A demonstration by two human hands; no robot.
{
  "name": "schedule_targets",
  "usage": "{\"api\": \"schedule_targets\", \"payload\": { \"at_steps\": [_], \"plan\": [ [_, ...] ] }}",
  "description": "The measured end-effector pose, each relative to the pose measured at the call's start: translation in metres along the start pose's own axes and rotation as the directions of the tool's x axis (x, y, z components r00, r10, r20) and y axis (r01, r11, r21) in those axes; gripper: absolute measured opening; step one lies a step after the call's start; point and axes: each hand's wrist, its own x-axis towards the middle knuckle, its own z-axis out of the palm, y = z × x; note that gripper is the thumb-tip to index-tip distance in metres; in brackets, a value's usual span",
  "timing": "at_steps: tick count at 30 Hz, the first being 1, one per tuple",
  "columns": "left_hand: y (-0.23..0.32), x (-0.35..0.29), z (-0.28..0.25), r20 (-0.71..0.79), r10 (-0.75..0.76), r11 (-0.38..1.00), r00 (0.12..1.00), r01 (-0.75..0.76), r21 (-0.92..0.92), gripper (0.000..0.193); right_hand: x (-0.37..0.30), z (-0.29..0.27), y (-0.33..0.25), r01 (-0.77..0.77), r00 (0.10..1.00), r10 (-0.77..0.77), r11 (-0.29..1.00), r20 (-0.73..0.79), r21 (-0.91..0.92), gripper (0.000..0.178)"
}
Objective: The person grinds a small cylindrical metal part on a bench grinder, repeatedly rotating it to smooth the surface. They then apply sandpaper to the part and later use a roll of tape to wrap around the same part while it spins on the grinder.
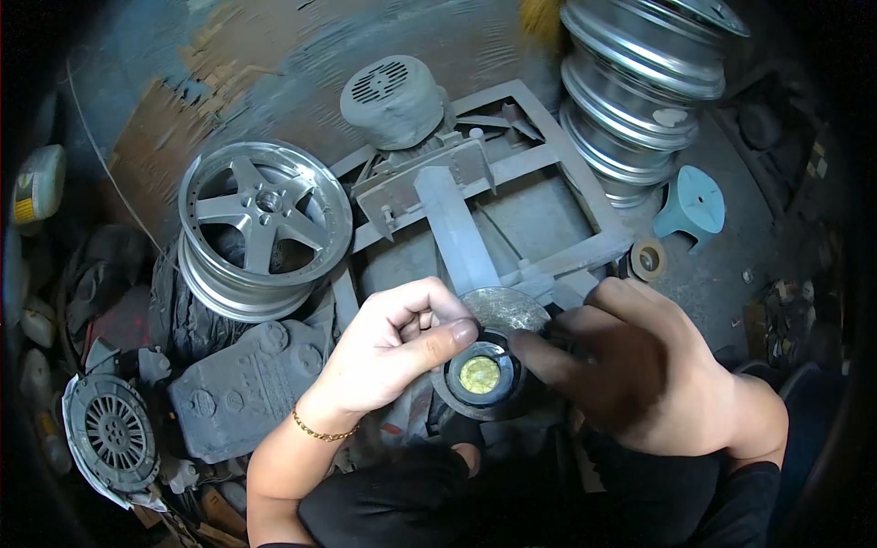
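- The left hand (pixel 393 342), wearing a gold-coloured chain bracelet (pixel 324 432), is bending its thumb and forefinger together at the upper left of a round part (pixel 477 395); I cannot tell whether it is gripping the rim.
- The right hand (pixel 653 365) is showing as a dark blur, its fingers curling close by the part's right side; I cannot tell whether they are touching or gripping it.
- The round part is sitting between the hands, above the person's lap, its yellowish centre (pixel 480 373) facing up inside dark and silvery rings.
- A grey disc (pixel 513 306) is showing just beyond it, near the end of a wide belt (pixel 455 228) that is running from a dusty motor (pixel 393 105) on a metal frame (pixel 589 196).
- On the far left, a pale container (pixel 44 169) is bearing a yellow label (pixel 25 211), its print being too small to read.
- At the upper right, stacked wheel rims (pixel 626 68) are carrying a whitish patch (pixel 670 117); any lettering is staying illegible.
- A five-spoke wheel (pixel 260 242) is lying left of the motor, while a tape roll (pixel 661 267) and a light-blue stool (pixel 699 205) are standing at right.
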Motion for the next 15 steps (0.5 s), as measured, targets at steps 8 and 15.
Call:
{"api": "schedule_targets", "payload": {
  "at_steps": [8,15],
  "plan": [
    [0.004,-0.002,0.005,-0.031,0.01,0.999,0.999,-0.009,0.04,0.011,-0.002,-0.006,-0.014,-0.055,0.999,0.054,0.995,-0.008,-0.08,0.061],
    [0.002,0.001,0.006,-0.056,-0.026,0.999,0.998,0.027,0.023,0.013,0.006,0.002,0.001,0.089,0.995,-0.081,0.985,0.06,-0.149,0.03]
  ]
}}
